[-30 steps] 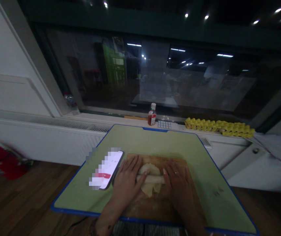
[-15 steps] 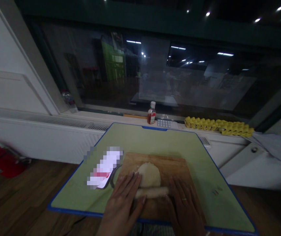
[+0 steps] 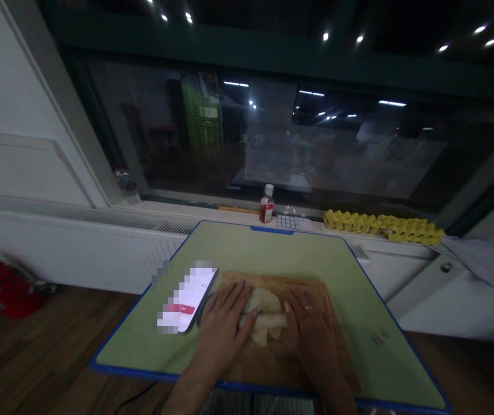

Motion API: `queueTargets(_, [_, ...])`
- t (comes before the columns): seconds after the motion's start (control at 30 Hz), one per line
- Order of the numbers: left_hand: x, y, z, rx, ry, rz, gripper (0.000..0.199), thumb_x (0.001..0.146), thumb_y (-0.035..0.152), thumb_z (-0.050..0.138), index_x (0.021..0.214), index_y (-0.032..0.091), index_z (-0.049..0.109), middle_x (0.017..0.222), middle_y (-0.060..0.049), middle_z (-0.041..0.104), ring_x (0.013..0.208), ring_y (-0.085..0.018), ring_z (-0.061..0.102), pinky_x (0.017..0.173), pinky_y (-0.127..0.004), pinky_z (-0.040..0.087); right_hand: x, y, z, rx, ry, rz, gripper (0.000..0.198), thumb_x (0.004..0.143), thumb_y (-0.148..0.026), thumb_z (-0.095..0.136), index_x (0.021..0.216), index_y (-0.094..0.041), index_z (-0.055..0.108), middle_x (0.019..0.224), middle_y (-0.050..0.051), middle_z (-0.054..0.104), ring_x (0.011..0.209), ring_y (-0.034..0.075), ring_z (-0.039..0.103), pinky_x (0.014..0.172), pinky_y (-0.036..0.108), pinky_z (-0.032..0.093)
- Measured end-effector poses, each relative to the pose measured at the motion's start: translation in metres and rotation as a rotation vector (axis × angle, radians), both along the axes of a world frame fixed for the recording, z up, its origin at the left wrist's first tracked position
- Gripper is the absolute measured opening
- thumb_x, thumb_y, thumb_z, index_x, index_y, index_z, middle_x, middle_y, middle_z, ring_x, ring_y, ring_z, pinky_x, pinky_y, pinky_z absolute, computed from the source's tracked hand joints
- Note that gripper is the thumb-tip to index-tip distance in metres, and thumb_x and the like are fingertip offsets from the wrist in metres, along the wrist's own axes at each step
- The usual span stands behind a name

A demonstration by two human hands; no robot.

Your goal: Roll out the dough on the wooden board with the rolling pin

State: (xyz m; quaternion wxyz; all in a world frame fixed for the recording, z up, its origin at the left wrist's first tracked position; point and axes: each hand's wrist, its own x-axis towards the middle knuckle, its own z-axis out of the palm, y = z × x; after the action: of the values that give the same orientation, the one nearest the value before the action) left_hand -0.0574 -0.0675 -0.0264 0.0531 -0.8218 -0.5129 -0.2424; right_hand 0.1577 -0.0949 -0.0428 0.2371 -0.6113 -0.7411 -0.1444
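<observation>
A pale rolling pin [image 3: 269,320] lies crosswise over a flattened piece of dough [image 3: 264,298] on a wooden board [image 3: 287,363]. The dough shows on both sides of the pin, and its near edge looks uneven. My left hand [image 3: 227,317] rests flat over the pin's left end, fingers stretched forward and thumb along the near side. Over the right end lies my right hand [image 3: 309,320], palm down with fingers extended and a ring on one. Both pin ends are hidden beneath the palms.
The board sits on a green, blue-edged table [image 3: 372,300]. A lit phone [image 3: 190,297] lies left of the board, beside a mostly hidden round rim. On the sill stand a small bottle [image 3: 266,204] and yellow egg cartons [image 3: 380,226]. A red bucket [image 3: 4,288] is at far left.
Both hands and the rolling pin have moved forward, away from me, over the dough. Dough now shows on the near side of the pin too. The view has tipped slightly upward.
</observation>
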Motion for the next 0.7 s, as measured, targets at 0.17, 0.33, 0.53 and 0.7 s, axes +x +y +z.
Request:
queueTargets(0.17, [-0.007, -0.037, -0.011, 0.134, 0.053, -0.076, 0.058, 0.095, 0.043, 0.053, 0.149, 0.023, 0.043, 0.151, -0.008, 0.046, 0.136, -0.03, 0.047, 0.109, -0.05, 0.042, 0.012, -0.032, -0.022, 0.087, -0.035, 0.0, 0.045, 0.1, -0.034, 0.035, 0.141, -0.021, 0.049, 0.138, 0.006, 0.06, 0.128, 0.024, 0.053, 0.112, 0.052, 0.032])
queueTargets(0.33, [-0.009, -0.051, -0.01, 0.163, 0.072, -0.098, 0.064, 0.095, 0.042, 0.055, 0.153, 0.024, 0.035, 0.155, -0.008, 0.041, 0.14, -0.03, 0.042, 0.111, -0.049, 0.04, 0.018, -0.045, -0.031, 0.138, -0.06, 0.029, 0.048, 0.1, -0.038, 0.038, 0.145, -0.022, 0.043, 0.14, 0.004, 0.058, 0.127, 0.025, 0.054, 0.113, 0.05, 0.03])
queueTargets(0.53, [-0.001, -0.013, -0.004, 0.085, 0.063, -0.054, 0.055, 0.096, 0.045, 0.051, 0.146, 0.024, 0.047, 0.15, -0.007, 0.048, 0.136, -0.031, 0.047, 0.109, -0.052, 0.041, 0.008, -0.014, -0.01, 0.023, -0.031, 0.001, 0.042, 0.101, -0.027, 0.033, 0.136, -0.019, 0.054, 0.137, 0.007, 0.06, 0.13, 0.025, 0.051, 0.115, 0.058, 0.026])
queueTargets(0.7, [0.004, 0.015, 0.003, 0.01, 0.032, 0.004, 0.05, 0.097, 0.043, 0.048, 0.143, 0.023, 0.051, 0.148, -0.007, 0.051, 0.137, -0.031, 0.045, 0.109, -0.052, 0.04, 0.0, 0.011, 0.004, 0.001, -0.009, 0.003, 0.039, 0.099, -0.019, 0.034, 0.123, -0.022, 0.065, 0.133, 0.008, 0.063, 0.127, 0.027, 0.054, 0.116, 0.063, 0.02])
